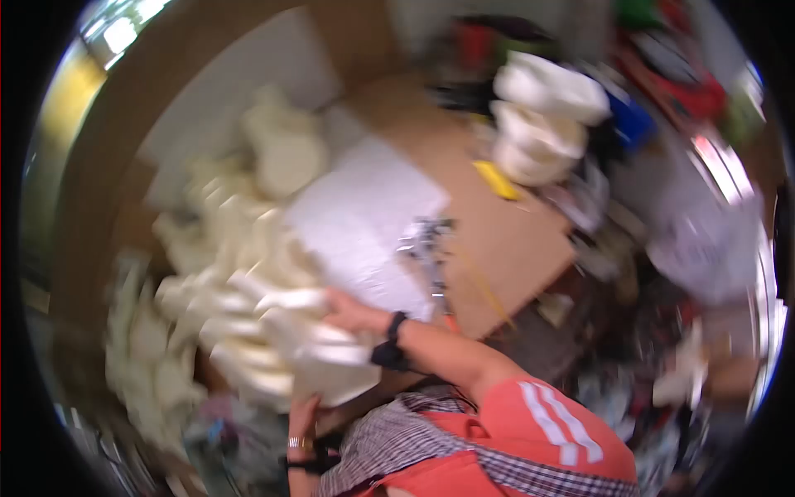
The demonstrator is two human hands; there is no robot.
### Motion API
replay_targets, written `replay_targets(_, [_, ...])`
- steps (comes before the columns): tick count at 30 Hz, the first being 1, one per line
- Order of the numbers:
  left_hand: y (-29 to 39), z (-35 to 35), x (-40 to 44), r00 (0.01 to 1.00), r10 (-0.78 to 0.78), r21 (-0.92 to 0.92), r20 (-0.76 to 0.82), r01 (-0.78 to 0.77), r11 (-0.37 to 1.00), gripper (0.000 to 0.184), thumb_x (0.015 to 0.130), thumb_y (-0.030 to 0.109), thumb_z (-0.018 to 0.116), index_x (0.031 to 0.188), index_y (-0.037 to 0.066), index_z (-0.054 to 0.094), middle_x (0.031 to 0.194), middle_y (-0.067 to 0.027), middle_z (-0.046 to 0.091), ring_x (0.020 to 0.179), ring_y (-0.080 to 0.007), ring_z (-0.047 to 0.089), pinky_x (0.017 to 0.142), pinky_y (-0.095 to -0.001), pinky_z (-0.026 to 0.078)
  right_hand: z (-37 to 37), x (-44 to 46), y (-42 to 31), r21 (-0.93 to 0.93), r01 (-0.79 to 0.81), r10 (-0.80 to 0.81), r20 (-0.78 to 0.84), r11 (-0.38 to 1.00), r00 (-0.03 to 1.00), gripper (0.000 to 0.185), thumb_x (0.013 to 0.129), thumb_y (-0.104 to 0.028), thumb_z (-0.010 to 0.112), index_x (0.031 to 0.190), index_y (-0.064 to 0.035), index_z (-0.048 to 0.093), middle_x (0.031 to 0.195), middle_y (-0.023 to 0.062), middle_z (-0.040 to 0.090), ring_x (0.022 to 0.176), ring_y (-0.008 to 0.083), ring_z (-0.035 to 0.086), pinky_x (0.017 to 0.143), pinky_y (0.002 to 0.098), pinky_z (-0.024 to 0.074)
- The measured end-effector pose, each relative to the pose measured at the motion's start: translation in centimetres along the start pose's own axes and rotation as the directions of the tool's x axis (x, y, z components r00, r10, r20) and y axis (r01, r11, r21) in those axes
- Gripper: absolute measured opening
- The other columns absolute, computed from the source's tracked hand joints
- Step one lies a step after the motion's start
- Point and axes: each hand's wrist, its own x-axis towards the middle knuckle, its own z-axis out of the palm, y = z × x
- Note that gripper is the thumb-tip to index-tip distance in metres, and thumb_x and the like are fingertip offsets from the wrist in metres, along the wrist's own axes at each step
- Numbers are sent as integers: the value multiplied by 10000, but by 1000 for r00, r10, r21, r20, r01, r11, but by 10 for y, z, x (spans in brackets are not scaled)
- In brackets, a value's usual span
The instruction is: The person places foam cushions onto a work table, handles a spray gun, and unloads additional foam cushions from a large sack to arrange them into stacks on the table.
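Observation:
A row of nested cream-coloured moulded pieces [240,327] lies to the left, with its near end between my hands. My right hand [352,313] grips the upper edge of the white-cream end piece [335,369], its fingers partly hidden behind that edge. Lower down, my left hand [305,408] holds the underside of the same end piece. Motion blur hides the exact finger positions and what kind of pieces these are. More of the cream pieces [286,141] are heaped beyond, up against the wall side.
A white sheet [364,207] lies on a brown board [497,265]. Small metallic items [426,240] and a yellow object [497,180] rest there. Stacked cream containers [542,124] stand at the back right. A clear plastic bag [708,240] is at the right, above cluttered ground.

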Motion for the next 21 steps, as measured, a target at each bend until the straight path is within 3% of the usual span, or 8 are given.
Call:
replay_targets(4, [-11, -1, 13, 989, 145, 28, 24, -146, 989, 394, 856, 128, 611, 1226, 22, 530, 1070, -83, 623, 909, -181, 603, 660, -321, 556, -21, -16, -25, 336, -449, 440, 109, 828, 892, 405, 791, -105, 684, 1168, -24, 561, 982, 118, 625, 883, 136, 580, 728, 296, 504])
replay_targets(6, [-18, -5, 13, 978, 206, 101, -19, -203, 974, 425, 848, 159, 636, 1245, 67, 514, 1025, -44, 612, 819, -126, 589, 607, -270, 537, -58, -36, 40, -42, -210, 199, -184, 977, 963, 397, 843, -127, 656, 1205, -36, 521, 1209, 102, 509, 1001, 174, 542, 738, 299, 514])
replay_targets(8, [-8, 0, -6, 968, 240, 54, -70, -237, 970, 452, 864, 167, 632, 1283, 84, 485, 1044, -33, 603, 838, -108, 582, 624, -259, 536, -110, -55, 16, -801, -22, -200, -176, 599, 964, 456, 844, -137, 623, 1245, 29, 481, 1213, 197, 507, 1115, 336, 485, 974, 435, 389])
replay_targets(9, [-6, -4, -8, 966, 253, 47, -46, -251, 967, 471, 878, 159, 623, 1316, 93, 463, 1084, -28, 598, 883, -110, 583, 655, -263, 541, -128, -64, 17, -709, -139, -95, -280, 691, 955, 493, 819, -137, 635, 1243, 57, 473, 1258, 224, 486, 1148, 393, 447, 1042, 461, 300])
replay_targets(12, [-4, -9, -14, 951, 304, -78, -64, -308, 948, 481, 880, 139, 621, 1329, 94, 454, 1090, -28, 592, 871, -104, 577, 663, -250, 535, -178, -106, 10, -922, -283, 56, -279, 264, 959, 587, 782, -150, 657, 1297, 20, 432, 1311, 224, 458, 1217, 400, 396, 1038, 464, 312])
replay_targets(16, [-1, -18, -32, 939, 330, -104, -95, -339, 935, 489, 877, 125, 625, 1335, 104, 454, 1088, -26, 592, 865, -100, 574, 671, -240, 531, -184, -129, 11, -859, -268, 96, -252, 436, 963, 619, 771, -167, 675, 1312, -4, 423, 1316, 210, 459, 1232, 401, 387, 1043, 470, 307])
replay_targets(18, [0, -21, -34, 926, 345, -141, -157, -366, 920, 498, 872, 123, 636, 1336, 112, 456, 1086, -23, 593, 869, -93, 574, 662, -235, 530, -178, -131, 11, -971, -210, 37, -207, 111, 978, 680, 733, -186, 713, 1316, -6, 414, 1315, 214, 457, 1215, 408, 402, 1041, 478, 306])
replay_targets(21, [1, -23, -39, 906, 365, -165, -212, -401, 901, 481, 873, 138, 643, 1322, 112, 470, 1064, -14, 600, 881, -88, 572, 653, -234, 528, -173, -127, 19, -969, -79, -44, -92, 235, 995, 753, 685, -187, 761, 1326, -6, 410, 1302, 221, 472, 1205, 417, 405, 1053, 472, 302])
